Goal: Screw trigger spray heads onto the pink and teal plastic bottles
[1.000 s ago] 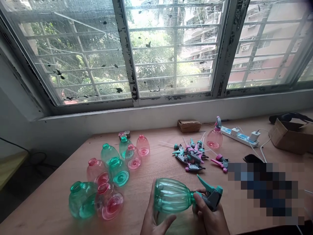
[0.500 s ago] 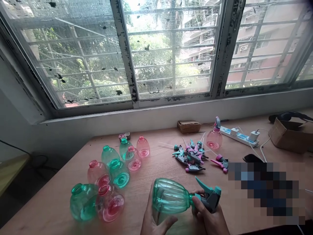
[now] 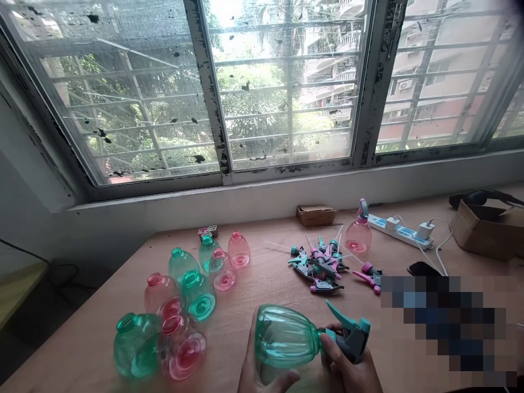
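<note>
A clear green spray bottle [image 3: 286, 335] lies sideways between my hands, its base to the left and its neck to the right. My left hand [image 3: 262, 371] cups the base end, fingers behind it and thumb below. At the neck, my right hand [image 3: 346, 363] grips around the collar of the teal and dark grey trigger sprayer [image 3: 352, 335], thumb on the near side. The sprayer sits on the bottle's mouth; how tightly it is threaded I cannot tell. Beyond the bottle lies a heap of loose trigger sprayers [image 3: 321, 265] in teal, pink and grey.
Several open green and pink bottles [image 3: 198, 295] stand at the left. One pink bottle with a sprayer [image 3: 359, 236] stands at the back, near a power strip [image 3: 399, 232]. A small cardboard box [image 3: 316, 215], an open carton [image 3: 487, 229] and a single pink sprayer [image 3: 371, 277] are also on the table.
The view has tilted up slightly, so the table's things sit a little lower. Both hands keep hold of the bottle and sprayer; the right fingers have shifted slightly at the collar.
</note>
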`<state>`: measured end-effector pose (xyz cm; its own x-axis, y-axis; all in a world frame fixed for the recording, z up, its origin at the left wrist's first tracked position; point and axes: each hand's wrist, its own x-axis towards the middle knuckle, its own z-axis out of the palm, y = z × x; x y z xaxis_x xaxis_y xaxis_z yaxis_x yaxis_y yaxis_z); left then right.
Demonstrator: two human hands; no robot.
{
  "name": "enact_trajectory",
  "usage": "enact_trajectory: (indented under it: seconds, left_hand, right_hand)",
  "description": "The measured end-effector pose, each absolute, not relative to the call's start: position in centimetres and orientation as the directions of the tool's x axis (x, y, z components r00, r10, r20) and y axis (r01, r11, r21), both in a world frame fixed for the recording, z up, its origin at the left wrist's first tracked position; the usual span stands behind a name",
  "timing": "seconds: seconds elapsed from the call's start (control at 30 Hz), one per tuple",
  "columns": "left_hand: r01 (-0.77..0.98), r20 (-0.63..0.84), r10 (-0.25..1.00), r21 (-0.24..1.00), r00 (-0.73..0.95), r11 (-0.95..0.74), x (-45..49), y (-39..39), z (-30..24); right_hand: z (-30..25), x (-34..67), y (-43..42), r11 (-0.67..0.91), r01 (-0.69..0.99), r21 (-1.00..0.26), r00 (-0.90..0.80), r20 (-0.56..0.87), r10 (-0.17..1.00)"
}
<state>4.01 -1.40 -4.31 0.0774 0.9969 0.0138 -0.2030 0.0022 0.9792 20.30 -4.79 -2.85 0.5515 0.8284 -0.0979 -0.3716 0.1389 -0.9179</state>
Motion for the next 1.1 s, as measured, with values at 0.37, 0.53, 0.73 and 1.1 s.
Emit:
enact_trajectory:
  seconds: [0.37, 0.53, 0.73, 1.1]
  left_hand:
    - [-0.240, -0.019, 0.983, 0.969, 0.183, 0.064, 3.7, -1.3, -4.0]
    - [-0.240, 0.030, 0.971, 0.970, 0.235, 0.028, 3.6, -1.5, -3.1]
    - [-0.219, 0.014, 0.981, 0.975, 0.195, 0.030, 4.0, -1.6, -3.3]
    - [-0.243, -0.001, 0.979, 0.969, 0.202, 0.051, 3.9, -1.3, -3.7]
  right_hand:
    - [-3.1, 20.2, -4.7, 0.127, -0.409, -0.903, 0.573, -0.146, 0.806]
    - [-2.9, 20.1, -5.0, 0.113, -0.413, -0.904, 0.533, -0.139, 0.834]
    - [-3.6, 20.6, -4.6, 0.151, -0.353, -0.923, 0.580, -0.089, 0.809]
    - [-2.9, 20.4, -5.0, 0.115, -0.376, -0.920, 0.528, -0.111, 0.842]
